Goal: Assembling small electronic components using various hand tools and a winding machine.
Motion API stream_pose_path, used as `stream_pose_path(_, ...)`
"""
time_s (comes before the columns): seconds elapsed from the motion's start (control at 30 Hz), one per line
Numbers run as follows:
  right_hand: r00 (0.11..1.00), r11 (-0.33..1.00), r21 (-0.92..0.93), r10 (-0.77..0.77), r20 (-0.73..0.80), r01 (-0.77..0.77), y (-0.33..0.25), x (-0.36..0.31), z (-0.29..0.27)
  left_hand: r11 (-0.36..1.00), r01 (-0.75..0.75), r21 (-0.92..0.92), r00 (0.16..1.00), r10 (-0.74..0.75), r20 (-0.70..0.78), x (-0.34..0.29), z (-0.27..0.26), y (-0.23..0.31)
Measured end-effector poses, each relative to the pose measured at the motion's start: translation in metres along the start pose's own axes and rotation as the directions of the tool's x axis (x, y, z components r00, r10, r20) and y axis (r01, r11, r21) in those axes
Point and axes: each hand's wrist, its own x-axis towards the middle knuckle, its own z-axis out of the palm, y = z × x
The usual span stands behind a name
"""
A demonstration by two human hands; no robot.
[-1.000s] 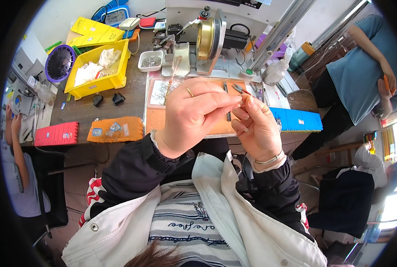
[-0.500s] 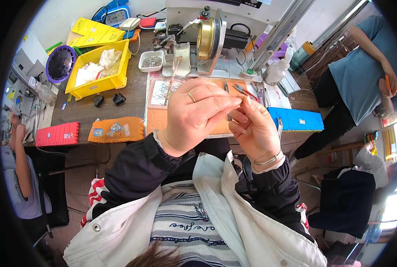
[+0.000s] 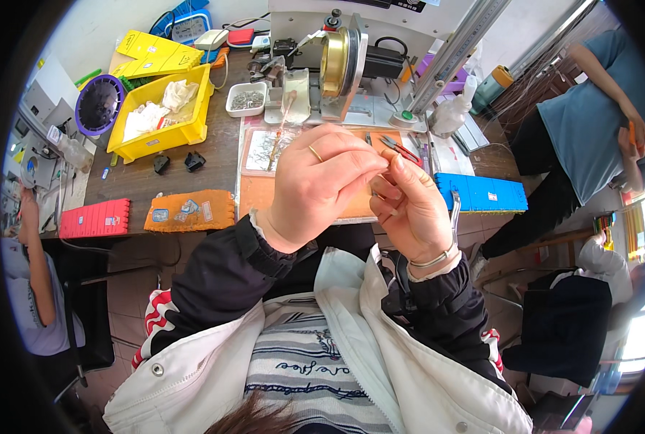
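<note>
My left hand (image 3: pixel 322 181) and my right hand (image 3: pixel 413 206) meet fingertip to fingertip above the orange work mat (image 3: pixel 257 192). Both are closed in a pinch; whatever lies between the tips is too small and too covered to name. Just beyond the fingers, red-handled pliers (image 3: pixel 400 148) rest on the mat. A shallow clear tray (image 3: pixel 259 155) with thin wire-like pieces lies past my left hand. Farther back stands a bench machine with a brass-coloured wheel (image 3: pixel 333 65).
A yellow bin (image 3: pixel 156 145) with white cloths and a white dish of small metal parts (image 3: pixel 247 100) stand at the back left. Red (image 3: pixel 94 217), orange (image 3: pixel 191 210) and blue (image 3: pixel 481 192) pads line the front edge. A person in blue (image 3: pixel 604 123) stands at right; others sit at both sides.
My joined fingertips have shifted very slightly left, still pinched together. The standing person at right has moved their hands a little.
</note>
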Motion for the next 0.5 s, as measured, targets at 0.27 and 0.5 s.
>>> stream_pose_path(0.27, 0.999, 1.000, 0.001, -0.012, 0.034, 0.012, 0.002, 0.004, -0.012, 1.000, -0.002, -0.009, 0.999, 0.003, 0.032, 0.001, -0.001, 0.000)
stream_pose_path(0.5, 0.998, 0.997, -0.072, -0.046, -0.053, 0.042, 0.007, 0.003, -0.008, 0.997, 0.070, -0.012, 0.996, -0.069, 0.057, -0.004, 0.001, -0.001)
